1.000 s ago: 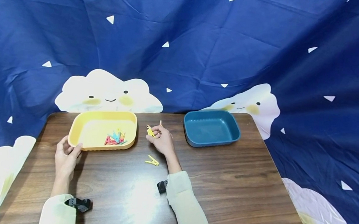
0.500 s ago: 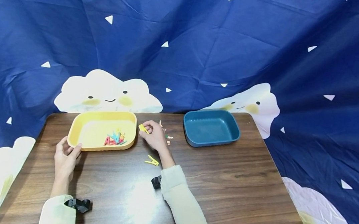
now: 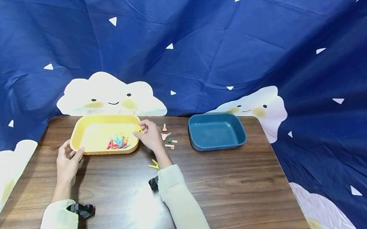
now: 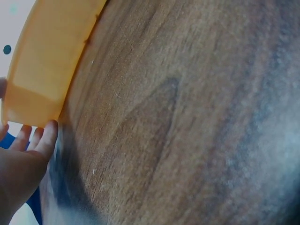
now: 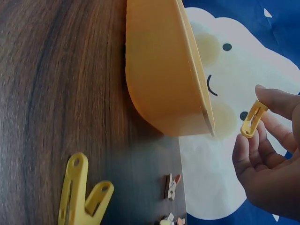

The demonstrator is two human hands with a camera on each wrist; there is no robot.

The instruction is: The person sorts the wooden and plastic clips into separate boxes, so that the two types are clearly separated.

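Observation:
My left hand (image 3: 65, 167) grips the near left corner of a yellow plastic bin (image 3: 91, 134), thumb at the rim and fingers along the outer wall. Inside, toward the right, lies a small heap of red, blue, green and yellow clothespins (image 3: 119, 141). Between thumb and fingertips, my right hand (image 3: 150, 136) pinches a yellow clothespin (image 5: 253, 120), raised at the bin's right rim. Another yellow clothespin (image 5: 75, 187) lies on the table, partly hidden by my right arm in the head view.
Several small wooden clips (image 3: 170, 146), one with a green piece, lie between the two bins. A dark blue bin (image 3: 215, 131) stands at the back right of the wooden table (image 3: 241, 192). Behind hangs a blue cloth (image 3: 198, 53) with white clouds.
My right hand has carried the yellow clothespin leftward to the bin's right rim, uncovering the small wooden clips. My left hand stays at the bin's corner.

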